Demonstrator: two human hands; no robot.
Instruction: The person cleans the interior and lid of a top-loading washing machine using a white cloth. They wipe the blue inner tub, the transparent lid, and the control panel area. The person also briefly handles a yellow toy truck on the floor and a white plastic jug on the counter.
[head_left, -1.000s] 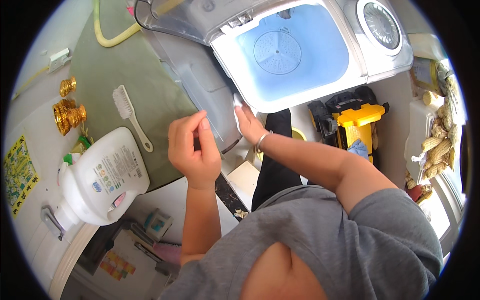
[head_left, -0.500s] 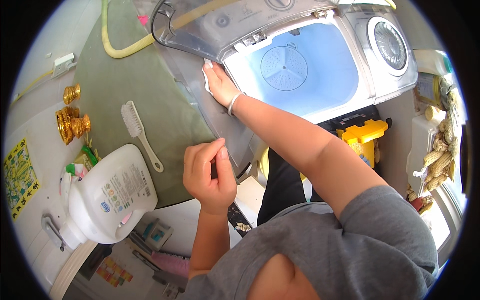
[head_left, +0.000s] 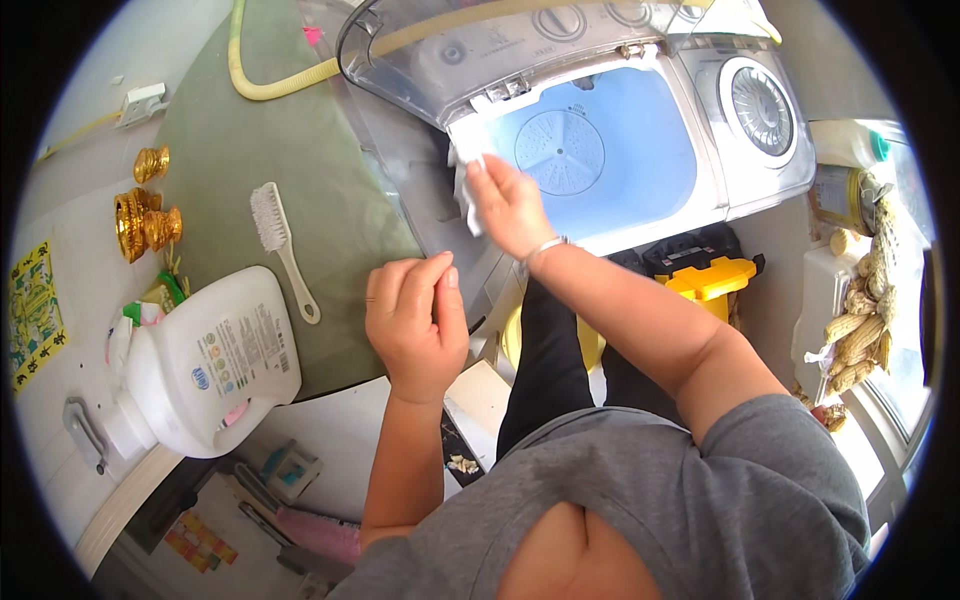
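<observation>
White cloth point(head_left: 467, 200) beside the open tub point(head_left: 630, 160) of a washing machine point(head_left: 725, 190)

Right hand point(head_left: 512, 205): thumb and fingers pinched around the cloth, at the left rim point(head_left: 472, 138) of the tub; contact with the rim impossible to confirm. Left hand point(head_left: 415, 315): loosely curled, thumb against forefinger, nothing visible inside, near the edge of a green-grey table point(head_left: 345, 220). By appearance, cloth light, soft and limp, hardly fragile; dampness not discernible. Best gripped bunched at the middle, or pressed flat under the fingers; loose ends apt to fold under. Behind the tub, a clear raised lid point(head_left: 400, 60), likely to limit reach at the back corner. Farther left, a pale hose point(head_left: 270, 92), a scrubbing brush point(head_left: 285, 250) and a large white jug point(head_left: 215, 370). Near the machine's front, lower down, a yellow-and-black container point(head_left: 710, 280); far right, corn cobs point(head_left: 860, 340).
</observation>
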